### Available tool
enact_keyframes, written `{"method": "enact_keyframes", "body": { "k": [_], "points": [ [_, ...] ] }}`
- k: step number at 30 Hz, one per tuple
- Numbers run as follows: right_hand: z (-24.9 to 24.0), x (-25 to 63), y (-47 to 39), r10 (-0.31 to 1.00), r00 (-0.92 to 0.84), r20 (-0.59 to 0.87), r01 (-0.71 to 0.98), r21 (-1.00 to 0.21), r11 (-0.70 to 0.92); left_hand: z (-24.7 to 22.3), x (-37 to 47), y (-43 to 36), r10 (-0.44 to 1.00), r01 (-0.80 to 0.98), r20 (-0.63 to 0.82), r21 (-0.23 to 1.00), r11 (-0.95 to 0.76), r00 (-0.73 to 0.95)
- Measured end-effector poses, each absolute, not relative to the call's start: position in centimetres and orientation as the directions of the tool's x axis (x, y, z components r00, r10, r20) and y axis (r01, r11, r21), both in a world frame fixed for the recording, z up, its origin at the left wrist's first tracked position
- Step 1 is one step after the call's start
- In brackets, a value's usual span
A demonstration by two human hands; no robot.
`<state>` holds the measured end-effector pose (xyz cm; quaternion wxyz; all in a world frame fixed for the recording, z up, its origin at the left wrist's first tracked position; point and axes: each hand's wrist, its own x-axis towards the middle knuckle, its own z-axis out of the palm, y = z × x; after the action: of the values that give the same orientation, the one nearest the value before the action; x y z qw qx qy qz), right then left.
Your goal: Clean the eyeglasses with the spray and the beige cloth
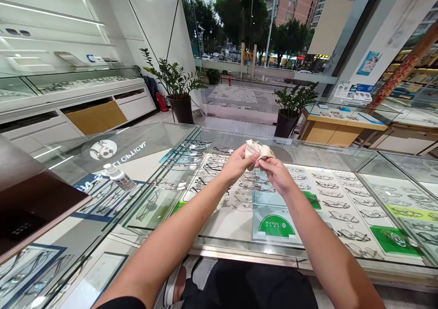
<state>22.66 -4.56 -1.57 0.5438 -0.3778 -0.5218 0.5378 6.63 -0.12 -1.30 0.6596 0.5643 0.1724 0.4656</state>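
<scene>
Over the glass display case (219, 245), I have a crumpled cream cleaning cloth (255, 148) pinched between both hands. My left hand (239, 163) is closed on the cloth from the left, its thumb pressed against the folds. From the right, my right hand (278, 176) grips the cloth's lower edge with thumb and fingertips. The two hands nearly touch. Whether anything is wrapped inside the folds is hidden. Below them, under the glass, lie rows of eyeglasses (330, 193).
A white spray bottle (119, 177) stands on the glass at left, near a dark brown panel (30, 199). Beyond the case are two potted plants (181, 106) (286, 120) and a glass door front. A wooden display cabinet (337, 126) stands at right.
</scene>
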Motion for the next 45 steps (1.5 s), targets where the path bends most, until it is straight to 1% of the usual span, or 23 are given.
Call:
{"method": "enact_keyframes", "body": {
  "k": [5,8,13,15,17,18,20,22,23,25,26,27,29,31,32,34,36,39,41,43,45],
  "points": [
    [-2.2,21.8,-4.8,0.974,-0.171,0.146,-0.152,-0.981,0.12,-1.3,6.8,0.0,0.852,-0.398,0.303,0.909,-0.124,0.427],
    [-1.9,21.8,-5.0,0.974,-0.165,0.157,-0.174,-0.976,0.128,-1.4,6.8,0.1,0.869,-0.435,0.279,0.897,-0.084,0.408],
    [-0.6,23.0,-5.1,0.985,-0.086,0.152,-0.3,-0.946,0.119,-1.0,6.9,0.1,0.851,-0.54,0.25,0.84,0.047,0.462],
    [0.0,23.6,-5.4,0.988,-0.094,0.121,-0.354,-0.932,0.081,-0.9,6.9,0.3,0.87,-0.569,0.238,0.821,0.057,0.431],
    [0.6,24.2,-5.8,0.99,-0.108,0.093,-0.371,-0.927,0.047,-0.9,6.6,0.7,0.905,-0.571,0.203,0.819,0.052,0.374],
    [1.1,24.6,-6.1,0.99,-0.113,0.089,-0.353,-0.935,0.044,-0.9,6.4,0.9,0.921,-0.556,0.178,0.83,0.049,0.347],
    [2.1,25.5,-6.7,0.986,-0.122,0.117,-0.237,-0.968,0.086,-1.0,5.8,1.4,0.933,-0.495,0.113,0.866,0.076,0.341],
    [3.5,26.6,-7.5,0.968,-0.153,0.2,-0.01,-0.979,0.201,-1.0,5.2,1.7,0.901,-0.404,0.024,0.899,0.17,0.433],
    [4.2,27.0,-8.0,0.948,-0.19,0.256,0.124,-0.951,0.282,-1.0,5.0,1.8,0.865,-0.354,-0.025,0.906,0.231,0.501],
    [5.7,27.6,-9.0,0.895,-0.312,0.32,0.372,-0.825,0.425,-1.0,4.6,1.7,0.773,-0.267,-0.093,0.907,0.326,0.627],
    [6.4,27.7,-9.6,0.858,-0.378,0.348,0.476,-0.722,0.502,-1.0,4.5,1.7,0.73,-0.234,-0.11,0.906,0.352,0.674],
    [6.9,27.6,-10.1,0.824,-0.439,0.359,0.575,-0.592,0.564,-1.1,4.4,1.6,0.696,-0.206,-0.119,0.908,0.364,0.708],
    [7.6,27.2,-11.0,0.778,-0.529,0.339,0.716,-0.314,0.623,-1.3,4.2,1.5,0.652,-0.148,-0.137,0.92,0.363,0.746],
    [7.8,26.6,-11.7,0.742,-0.599,0.3,0.763,-0.067,0.643,-1.4,3.9,1.5,0.63,-0.086,-0.171,0.931,0.355,0.758],
    [7.8,26.2,-11.9,0.723,-0.63,0.283,0.76,0.034,0.649,-1.4,3.8,1.5,0.62,-0.063,-0.183,0.934,0.353,0.763],
    [7.9,25.7,-12.2,0.682,-0.685,0.256,0.728,0.198,0.657,-1.3,3.5,1.4,0.591,-0.032,-0.192,0.937,0.347,0.784],
    [8.0,25.3,-12.2,0.652,-0.722,0.233,0.69,0.316,0.651,-1.1,3.3,1.1,0.563,-0.016,-0.176,0.948,0.319,0.808],
    [8.3,24.9,-12.0,0.631,-0.749,0.201,0.647,0.425,0.633,-0.7,3.1,0.7,0.529,-0.001,-0.133,0.969,0.245,0.838],
    [8.4,24.8,-11.7,0.624,-0.76,0.182,0.625,0.467,0.625,-0.6,3.0,0.4,0.472,0.011,-0.127,0.971,0.241,0.872],
    [8.4,24.6,-11.3,0.614,-0.771,0.166,0.605,0.492,0.626,-0.6,3.0,0.3,0.394,0.044,-0.153,0.961,0.272,0.906],
    [8.2,24.5,-10.9,0.604,-0.78,0.165,0.593,0.504,0.628,-0.8,3.2,0.3,0.345,0.076,-0.178,0.954,0.291,0.922]
  ]
}}
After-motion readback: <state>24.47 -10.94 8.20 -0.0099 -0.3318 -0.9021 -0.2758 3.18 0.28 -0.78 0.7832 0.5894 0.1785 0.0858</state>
